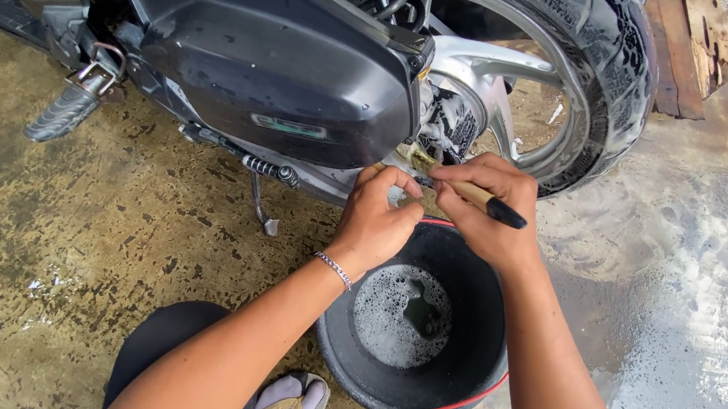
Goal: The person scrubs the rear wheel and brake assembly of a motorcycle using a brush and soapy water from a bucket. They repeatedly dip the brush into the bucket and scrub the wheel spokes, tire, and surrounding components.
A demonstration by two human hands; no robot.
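Right hand [488,214] closed on brush [465,193]; left hand [378,219] pinches its bristle end, at 12 o'clock of soapy bucket [468,343]. Risk: wet grip slips, brush drops into suds.

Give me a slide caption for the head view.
Both hands hold a small brush above a soapy black bucket beside a scooter's rear wheel.

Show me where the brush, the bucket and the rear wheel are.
brush [477,198], head view, on its tan handle.
bucket [488,319], head view, on its inner wall.
rear wheel [612,49], head view, on the soapy tyre.
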